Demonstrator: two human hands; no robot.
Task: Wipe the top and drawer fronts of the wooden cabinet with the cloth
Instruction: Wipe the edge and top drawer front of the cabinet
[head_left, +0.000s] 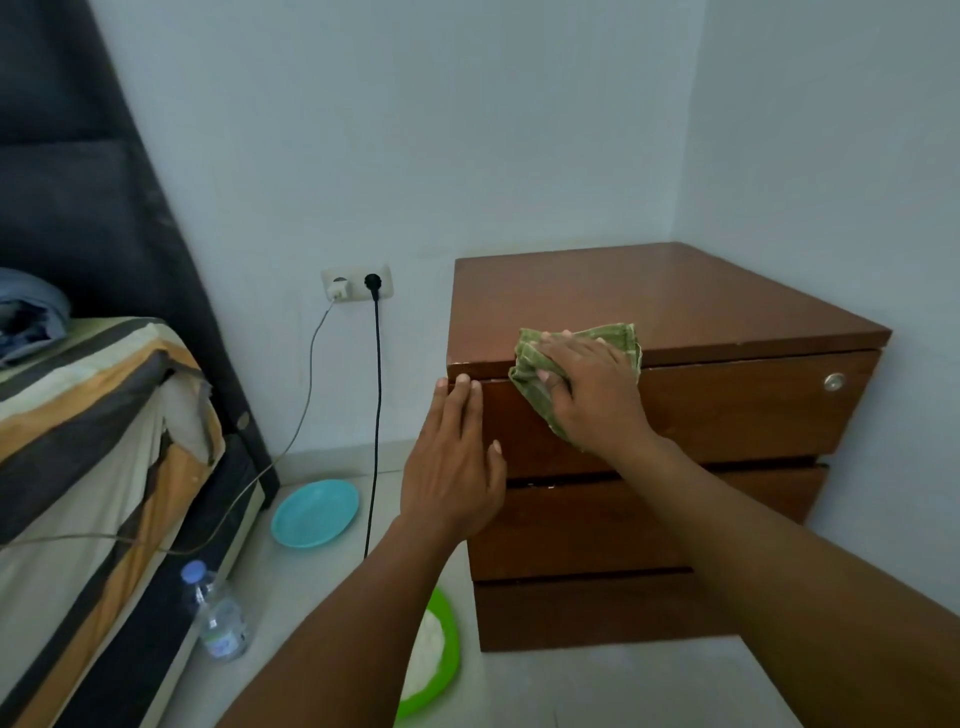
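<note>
A brown wooden cabinet (675, 306) with three drawer fronts stands in the room's corner. A green cloth (535, 358) lies over the front edge of its top and hangs down onto the top drawer front (737, 410). My right hand (592, 384) lies on the cloth, fingers curled over it and thumb tucked into its folds. My left hand (457, 462) lies flat against the left end of the top drawer front, fingers straight, fingertips at the top edge.
A bed (93, 441) stands to the left. On the floor lie a turquoise plate (314, 514), a water bottle (218, 613) and a green plate (441, 654). Two cables hang from a wall socket (358, 283). A round lock (834, 382) sits on the top drawer.
</note>
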